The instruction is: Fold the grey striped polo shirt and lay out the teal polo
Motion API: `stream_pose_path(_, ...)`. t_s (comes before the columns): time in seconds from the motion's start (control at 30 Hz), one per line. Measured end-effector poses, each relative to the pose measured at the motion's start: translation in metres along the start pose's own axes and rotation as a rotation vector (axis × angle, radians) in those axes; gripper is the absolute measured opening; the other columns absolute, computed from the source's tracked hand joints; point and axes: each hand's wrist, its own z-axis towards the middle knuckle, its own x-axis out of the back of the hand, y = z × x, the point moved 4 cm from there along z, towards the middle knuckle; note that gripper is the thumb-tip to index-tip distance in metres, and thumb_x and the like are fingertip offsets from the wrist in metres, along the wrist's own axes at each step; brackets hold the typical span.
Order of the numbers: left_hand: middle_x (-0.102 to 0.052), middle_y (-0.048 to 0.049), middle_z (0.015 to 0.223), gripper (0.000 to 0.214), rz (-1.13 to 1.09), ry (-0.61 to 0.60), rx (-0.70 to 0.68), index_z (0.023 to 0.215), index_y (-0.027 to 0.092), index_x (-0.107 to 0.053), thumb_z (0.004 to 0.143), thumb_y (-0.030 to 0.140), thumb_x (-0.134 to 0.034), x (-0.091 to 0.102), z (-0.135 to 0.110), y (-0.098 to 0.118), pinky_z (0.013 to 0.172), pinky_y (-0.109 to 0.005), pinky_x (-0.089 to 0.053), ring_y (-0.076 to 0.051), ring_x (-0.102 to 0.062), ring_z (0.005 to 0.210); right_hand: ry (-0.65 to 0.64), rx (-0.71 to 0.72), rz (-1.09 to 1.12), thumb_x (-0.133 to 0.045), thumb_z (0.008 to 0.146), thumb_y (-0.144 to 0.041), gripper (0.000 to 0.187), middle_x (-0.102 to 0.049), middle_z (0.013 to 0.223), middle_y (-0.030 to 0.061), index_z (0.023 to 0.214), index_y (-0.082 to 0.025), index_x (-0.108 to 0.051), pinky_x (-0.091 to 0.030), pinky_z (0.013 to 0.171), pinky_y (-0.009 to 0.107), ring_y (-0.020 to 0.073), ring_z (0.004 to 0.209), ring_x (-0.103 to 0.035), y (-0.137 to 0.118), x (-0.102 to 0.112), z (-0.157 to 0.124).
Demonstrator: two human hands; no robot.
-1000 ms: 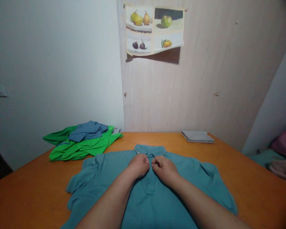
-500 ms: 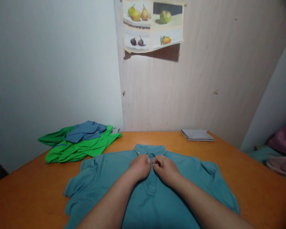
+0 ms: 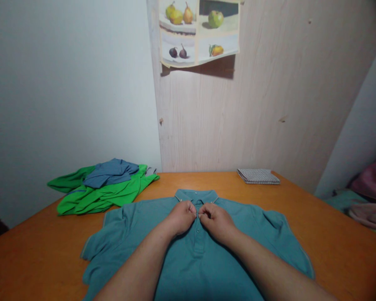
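A teal short-sleeved polo shirt (image 3: 203, 267) lies spread face up, its collar (image 3: 196, 195) at the far side. Both hands meet at the upper part of its button placket (image 3: 198, 246), just below the collar. My left hand (image 3: 182, 218) pinches the placket from the left, fingers closed. From the right, my right hand (image 3: 217, 220) pinches the same strip with thumb and forefinger. A button (image 3: 198, 230) shows on the placket below the fingertips. What lies right between the fingertips is too small and partly hidden to make out.
On the orange table (image 3: 329, 251), a heap of bright green clothing (image 3: 106, 196) with a blue-grey garment (image 3: 113, 172) on top lies at the far left. A folded checked cloth (image 3: 258, 176) rests at the back right. Fruit pictures (image 3: 200, 33) hang on the wall behind.
The hands stay at the placket; my left hand's fingers have shifted slightly. The whole view has moved a little.
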Motion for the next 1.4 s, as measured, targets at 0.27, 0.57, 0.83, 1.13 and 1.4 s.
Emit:
stream_pose_path(0.27,-0.057,0.0031,0.063,0.012,-0.032,-0.004,-0.016,0.068,0.017,-0.061,0.069,0.006,-0.056,0.002,-0.003,0.007,0.058,-0.023,-0.032,-0.013,-0.049,0.063,-0.008,-0.025,0.111,-0.060,0.080,-0.023,0.008,-0.065,0.071,-0.0022,0.077,-0.022,-0.067,-0.042,0.072,0.027,0.0148,0.069,-0.059,0.006,-0.005,0.002)
stream_pose_path(0.57,-0.057,0.0024,0.062,0.004,-0.171,0.031,0.030,0.069,0.017,-0.061,0.072,0.018,-0.057,0.001,-0.002,0.008,0.054,-0.023,-0.032,-0.013,-0.050,0.059,0.032,-0.058,0.208,-0.059,0.078,-0.022,0.007,-0.061,0.065,-0.0025,0.074,-0.020,-0.065,-0.038,0.060,0.024,0.0134,0.063,-0.053,0.004,-0.007,0.002)
stream_pose_path(0.83,-0.057,0.0029,0.060,0.004,-0.244,0.069,0.068,0.069,0.017,-0.060,0.068,0.021,-0.059,-0.002,-0.003,0.005,0.054,-0.022,-0.033,-0.012,-0.052,0.058,0.052,-0.044,0.206,-0.058,0.075,-0.018,0.006,-0.061,0.065,-0.0026,0.073,-0.020,-0.064,-0.038,0.060,0.024,0.0135,0.063,-0.054,-0.003,-0.007,0.000)
stream_pose_path(1.13,-0.053,0.0046,0.052,0.008,-0.229,0.112,0.106,0.061,0.018,-0.055,0.069,0.016,-0.058,-0.002,-0.001,0.005,0.050,-0.022,-0.028,-0.010,-0.044,0.052,0.036,-0.070,0.243,-0.058,0.073,-0.021,0.006,-0.058,0.065,-0.0044,0.079,-0.020,-0.062,-0.037,0.058,0.023,0.0123,0.060,-0.052,-0.002,-0.010,-0.001)
stream_pose_path(1.4,-0.051,0.0056,0.051,0.008,-0.278,0.096,0.120,0.062,0.018,-0.054,0.068,0.014,-0.058,0.001,-0.004,0.010,0.049,-0.022,-0.029,-0.010,-0.043,0.049,0.035,-0.095,0.285,-0.061,0.074,-0.023,0.010,-0.056,0.063,-0.0057,0.083,-0.021,-0.059,-0.036,0.054,0.022,0.0118,0.058,-0.050,-0.001,-0.012,-0.003)
